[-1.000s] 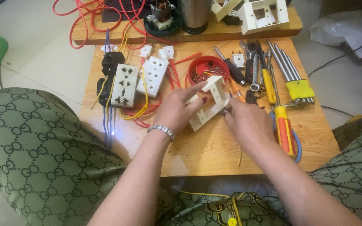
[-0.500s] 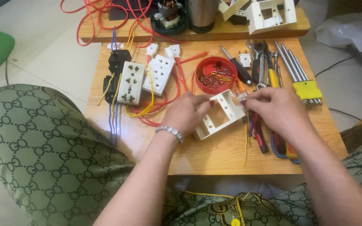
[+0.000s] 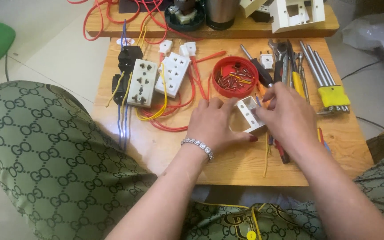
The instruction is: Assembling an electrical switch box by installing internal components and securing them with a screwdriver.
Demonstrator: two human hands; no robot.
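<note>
My left hand [image 3: 214, 124], with a beaded bracelet at the wrist, grips a white plastic socket frame [image 3: 248, 113] resting on the wooden board [image 3: 174, 146]. My right hand [image 3: 287, 118] sits on the frame's right side, its fingers pinching at the frame's top corner; what they pinch is too small to tell. A red round lid [image 3: 235, 76] full of small screws and wire bits lies just beyond both hands.
Two white socket strips [image 3: 143, 82] [image 3: 173, 74] with red, yellow and blue wires lie at the left. Screwdrivers, pliers and a yellow-holdered hex key set [image 3: 330, 91] lie at the right. A second board [image 3: 210, 29] behind carries a metal cup and white boxes. My green patterned trouser legs flank the board.
My hands and the white frame have shifted a little to the right and lower on the board. My right hand moved from the frame's side onto its top corner.
</note>
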